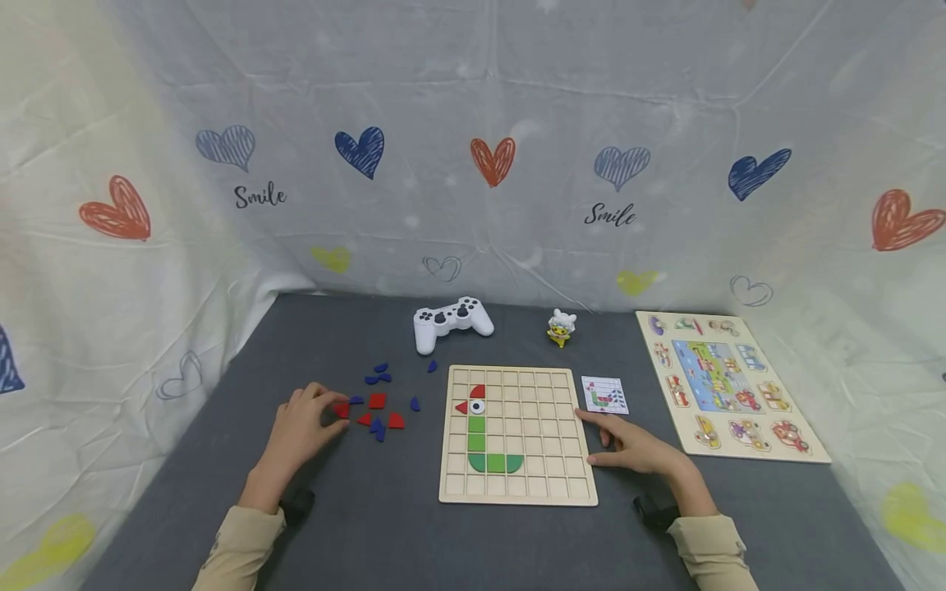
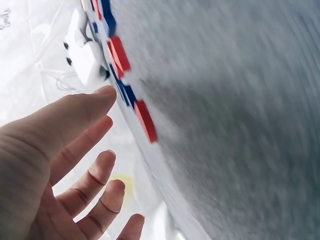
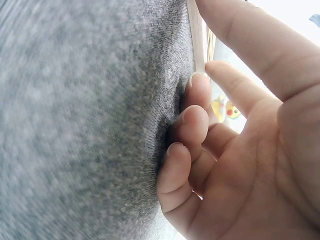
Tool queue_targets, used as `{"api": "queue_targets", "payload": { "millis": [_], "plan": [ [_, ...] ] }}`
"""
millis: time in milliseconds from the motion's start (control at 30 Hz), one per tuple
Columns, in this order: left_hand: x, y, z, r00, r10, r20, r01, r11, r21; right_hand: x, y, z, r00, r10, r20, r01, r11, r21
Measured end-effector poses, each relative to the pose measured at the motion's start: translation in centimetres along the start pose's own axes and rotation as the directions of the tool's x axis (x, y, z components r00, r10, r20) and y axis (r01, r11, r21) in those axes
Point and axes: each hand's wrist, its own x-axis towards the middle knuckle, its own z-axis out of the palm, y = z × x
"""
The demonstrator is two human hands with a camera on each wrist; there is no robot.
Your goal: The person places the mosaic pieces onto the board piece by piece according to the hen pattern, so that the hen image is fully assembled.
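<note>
While my left grip [image 1: 299, 427] stands with thumb and fingers apart about a red piece [image 1: 342, 410], well left of the grid board [image 1: 547, 484], nothing is clamped in it; whether the tips touch, I cannot tell. My right grip [image 1: 631, 447] rests spread thumb and forefinger against the board's right edge, other fingers curled. Between the left grip and the board lie loose red pieces [image 1: 397, 422] and blue pieces [image 1: 415, 404]. On the board, green pieces [image 1: 476, 442] and an eye disc [image 1: 477, 406] form part of a figure; just right of it lies a picture card [image 1: 604, 398]. I judge the step to be picking up a piece: the next move calls for pinching its edges without nudging its neighbours.
</note>
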Motion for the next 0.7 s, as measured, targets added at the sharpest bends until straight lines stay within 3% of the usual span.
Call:
{"api": "queue_targets", "payload": {
  "millis": [267,700],
  "plan": [
    [0.3,-1.5,0.0,1.000,-0.005,0.029,0.004,1.000,0.028,0.0,0.1,0.0,1.000,-0.015,-0.004,0.015,1.000,-0.005],
    [0.8,-1.3,0.0,0.999,-0.008,0.049,0.006,0.999,0.046,0.1,0.0,0.0,1.000,-0.020,-0.003,0.020,1.000,0.001]
  ]
}}
